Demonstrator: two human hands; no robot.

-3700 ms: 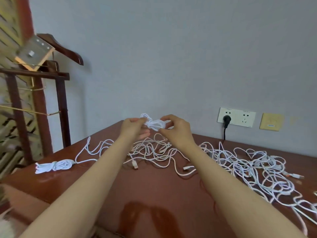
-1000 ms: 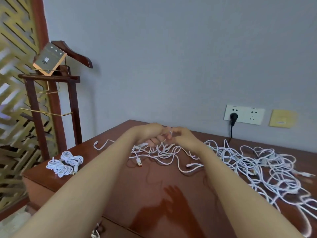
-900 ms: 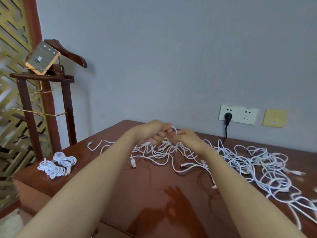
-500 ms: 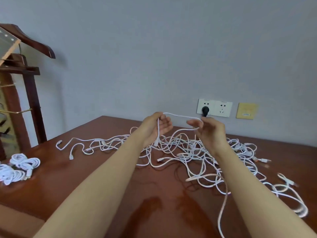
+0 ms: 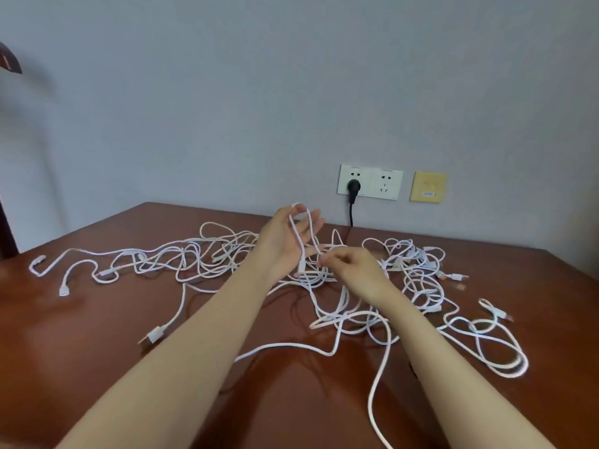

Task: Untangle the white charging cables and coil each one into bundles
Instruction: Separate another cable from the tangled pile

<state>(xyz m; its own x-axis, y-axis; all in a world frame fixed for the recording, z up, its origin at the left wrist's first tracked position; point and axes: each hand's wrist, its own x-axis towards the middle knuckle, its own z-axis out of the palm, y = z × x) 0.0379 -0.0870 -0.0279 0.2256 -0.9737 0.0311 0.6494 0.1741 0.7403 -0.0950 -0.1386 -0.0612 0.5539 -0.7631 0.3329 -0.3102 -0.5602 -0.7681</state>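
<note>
Tabletop: the dark red-brown tabletop [image 5: 97, 351] fills the lower view; the wall socket [image 5: 369, 185] sits behind it.
Tangle: the tangle of white cables [image 5: 411, 254] sprawls from the left end to the right, mostly unsorted.
Left hand: the left hand [image 5: 285, 244] is raised with the palm up and the fingers fairly straight, and it carries a loop.
Right hand: the right hand [image 5: 356, 270] is lower and just beside it, with curled fingers pinching the strand.
Picked cable: the picked cable [image 5: 296, 233] runs over the left fingers and down the palm.
Change: half a second ago this strand stretched level between both hands; now it is looped over the left. The two finished bundles have left the view.
Meaning: coiling of another cable seems begun; much of the tangle remains.
</note>
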